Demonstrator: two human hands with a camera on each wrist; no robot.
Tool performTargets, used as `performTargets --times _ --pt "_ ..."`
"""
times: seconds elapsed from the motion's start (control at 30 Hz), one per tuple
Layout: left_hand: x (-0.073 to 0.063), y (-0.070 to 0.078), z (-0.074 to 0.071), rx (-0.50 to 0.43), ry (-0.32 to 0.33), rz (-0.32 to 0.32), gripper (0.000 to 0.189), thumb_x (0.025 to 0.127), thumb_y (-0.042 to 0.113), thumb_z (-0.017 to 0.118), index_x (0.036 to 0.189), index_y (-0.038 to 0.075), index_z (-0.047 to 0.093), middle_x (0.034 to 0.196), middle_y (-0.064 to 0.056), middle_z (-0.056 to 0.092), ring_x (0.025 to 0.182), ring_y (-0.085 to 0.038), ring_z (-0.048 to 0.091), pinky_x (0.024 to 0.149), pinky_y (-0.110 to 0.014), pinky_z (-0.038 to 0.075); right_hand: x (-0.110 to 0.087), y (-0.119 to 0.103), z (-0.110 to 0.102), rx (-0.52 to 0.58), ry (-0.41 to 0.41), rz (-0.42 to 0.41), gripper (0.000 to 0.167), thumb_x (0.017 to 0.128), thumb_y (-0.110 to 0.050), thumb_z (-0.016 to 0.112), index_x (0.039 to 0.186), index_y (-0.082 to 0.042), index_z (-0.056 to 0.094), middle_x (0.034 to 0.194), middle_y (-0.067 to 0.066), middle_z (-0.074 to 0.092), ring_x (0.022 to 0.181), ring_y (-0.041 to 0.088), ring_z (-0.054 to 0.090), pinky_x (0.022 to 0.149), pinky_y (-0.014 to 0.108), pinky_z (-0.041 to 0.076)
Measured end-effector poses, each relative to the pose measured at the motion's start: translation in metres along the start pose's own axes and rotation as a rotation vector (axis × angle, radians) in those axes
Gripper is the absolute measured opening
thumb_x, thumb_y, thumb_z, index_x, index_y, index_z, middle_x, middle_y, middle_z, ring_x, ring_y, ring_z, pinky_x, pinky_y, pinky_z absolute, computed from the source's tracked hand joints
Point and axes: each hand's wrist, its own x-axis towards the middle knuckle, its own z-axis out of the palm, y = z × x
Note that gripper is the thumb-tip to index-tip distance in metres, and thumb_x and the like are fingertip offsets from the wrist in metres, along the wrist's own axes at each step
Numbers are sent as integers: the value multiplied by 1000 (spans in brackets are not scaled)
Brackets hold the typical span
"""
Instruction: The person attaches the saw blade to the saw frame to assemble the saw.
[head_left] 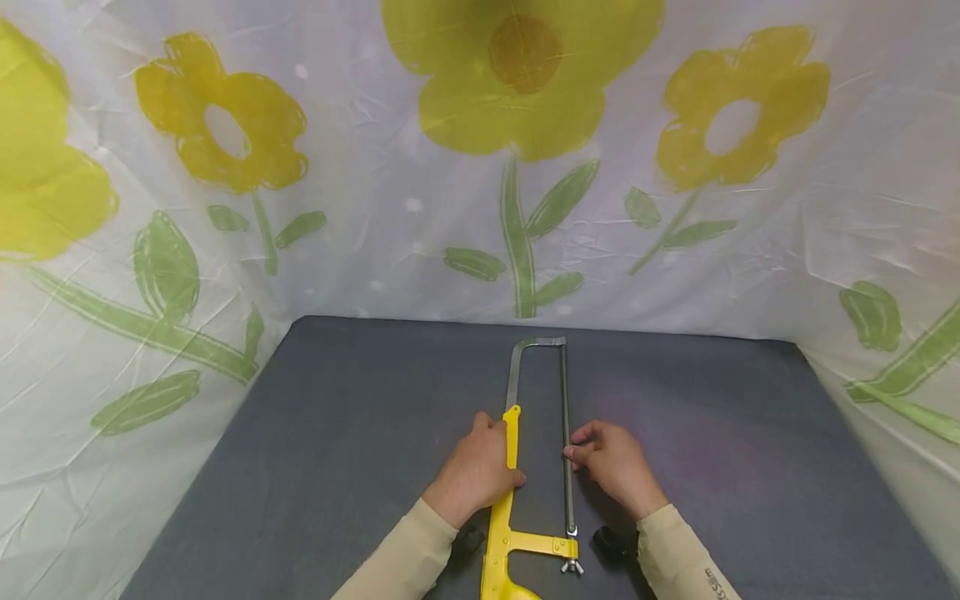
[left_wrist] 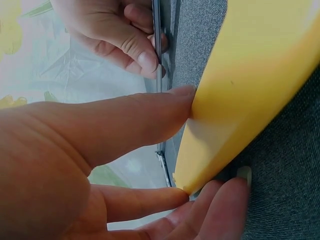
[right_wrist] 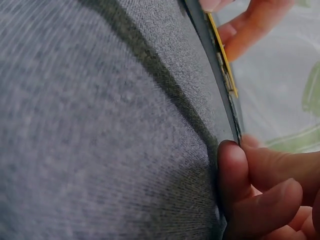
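A hacksaw with a yellow frame (head_left: 500, 525) lies lengthwise in front of me in the head view, its handle at the near edge of the picture. My left hand (head_left: 477, 467) grips the yellow part of the frame from the left, thumb on the inner side. In the left wrist view the thumb and fingers sit on either side of the yellow frame (left_wrist: 240, 85). My right hand (head_left: 611, 462) pinches the thin metal blade (head_left: 567, 417) about midway along it. The right wrist view shows the right fingertips (right_wrist: 233, 162) on the blade's edge. A wing nut (head_left: 572, 567) sits at the blade's near end.
A dark grey cloth-covered table (head_left: 360, 400) lies under the saw. White sheeting with printed yellow flowers (head_left: 360, 250) hangs behind it and along both sides. Black wrist devices show under both of the person's sleeves (head_left: 405, 550).
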Motion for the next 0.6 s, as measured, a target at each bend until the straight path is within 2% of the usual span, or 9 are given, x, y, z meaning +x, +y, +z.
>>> performTargets --times 0.17,0.37,0.6 --pt "-1 1 -1 -2 -6 0 82 83 20 95 151 -6 56 135 -19 52 84 -24 62 74 -40 62 -2 -3 -1 -83 22 -19 16 96 -17 80 103 -5 72 74 0 76 70 13 63 68 31 43" --pt "-2 2 -2 -6 -3 4 81 83 19 95 149 -6 56 133 -19 52 82 -24 62 73 -40 62 -3 -4 -1 -132 41 -26 16 95 -19 81 101 -6 73 74 -1 77 71 12 65 70 31 45" --pt "-2 0 0 -3 7 10 82 82 18 95 149 -8 56 134 -20 52 84 -25 62 75 -41 63 -5 -5 1 -161 53 -42 17 95 -20 81 99 -5 73 72 -3 75 68 12 62 67 32 45"
